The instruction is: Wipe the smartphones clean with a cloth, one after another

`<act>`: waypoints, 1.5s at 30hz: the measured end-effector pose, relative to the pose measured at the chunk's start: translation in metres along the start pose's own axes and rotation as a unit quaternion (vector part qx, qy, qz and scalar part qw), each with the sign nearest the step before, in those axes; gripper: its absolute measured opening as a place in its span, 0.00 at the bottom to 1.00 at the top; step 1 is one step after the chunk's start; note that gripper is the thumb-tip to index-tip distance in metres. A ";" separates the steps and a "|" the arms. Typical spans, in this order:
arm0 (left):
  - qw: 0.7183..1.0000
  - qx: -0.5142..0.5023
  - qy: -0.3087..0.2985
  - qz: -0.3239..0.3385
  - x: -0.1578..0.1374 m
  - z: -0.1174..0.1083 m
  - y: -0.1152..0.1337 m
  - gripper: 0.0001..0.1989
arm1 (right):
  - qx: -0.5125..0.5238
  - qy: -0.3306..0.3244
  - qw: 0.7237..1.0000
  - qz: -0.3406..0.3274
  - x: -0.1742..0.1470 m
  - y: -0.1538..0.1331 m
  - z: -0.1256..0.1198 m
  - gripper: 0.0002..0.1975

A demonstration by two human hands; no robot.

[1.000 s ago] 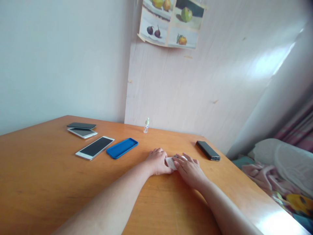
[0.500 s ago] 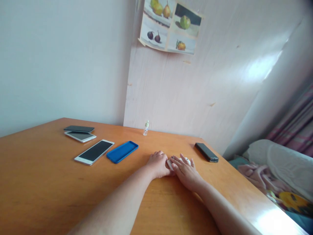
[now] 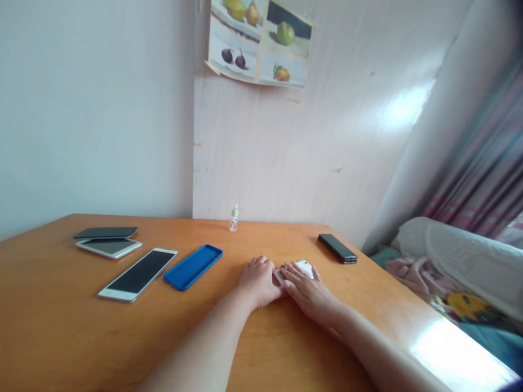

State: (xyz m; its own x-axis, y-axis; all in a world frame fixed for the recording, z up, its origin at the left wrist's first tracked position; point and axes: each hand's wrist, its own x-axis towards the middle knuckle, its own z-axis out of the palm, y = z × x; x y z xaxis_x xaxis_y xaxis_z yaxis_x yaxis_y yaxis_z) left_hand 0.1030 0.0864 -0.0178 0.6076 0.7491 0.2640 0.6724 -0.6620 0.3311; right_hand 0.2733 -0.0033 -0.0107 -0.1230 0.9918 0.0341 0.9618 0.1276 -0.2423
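Note:
A white phone [image 3: 304, 267], seen from its back with a camera mark at the far corner, lies on the orange-brown wooden table [image 3: 281, 359]. My left hand [image 3: 258, 280] is curled at its near left end, thumb and fingers closing on the edge. Across its middle rests my right hand [image 3: 307, 291], fingers stretched out and flat, covering much of it. To the left of my hands is an empty blue phone case [image 3: 193, 267], inner side up. Beside the case lies a larger white phone [image 3: 139, 274] with a dark screen facing up.
Farther left, a dark phone [image 3: 105, 233] partly overlaps another white phone [image 3: 108, 247]. A small clear bottle [image 3: 233, 219] stands near the wall. Dark stacked phones [image 3: 337, 249] lie by the table's right edge. Beyond that edge is a bed with bedding [image 3: 453, 250].
The view has turned slightly right, so the things on the table sit farther left. My right hand has slid slightly, and more of the white phone's far end shows.

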 end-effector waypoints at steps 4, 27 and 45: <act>1.000 0.005 0.004 -0.001 0.001 0.000 0.001 0.26 | -0.056 0.031 0.989 0.136 0.008 0.036 -0.003 0.29; 1.000 -0.010 0.001 -0.029 0.005 0.002 -0.005 0.17 | -0.006 0.028 0.997 -0.066 -0.009 0.002 -0.005 0.29; 0.999 0.029 -0.035 -0.005 0.007 -0.002 -0.004 0.13 | 0.019 0.013 0.994 -0.102 -0.020 -0.007 -0.019 0.25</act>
State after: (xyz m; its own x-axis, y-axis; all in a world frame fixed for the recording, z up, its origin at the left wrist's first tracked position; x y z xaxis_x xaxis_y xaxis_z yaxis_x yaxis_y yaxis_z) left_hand 0.1031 0.0943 -0.0153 0.6278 0.7531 0.1965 0.7001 -0.6567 0.2803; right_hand 0.2733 -0.0246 0.0085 -0.3083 0.9447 0.1116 0.9074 0.3273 -0.2635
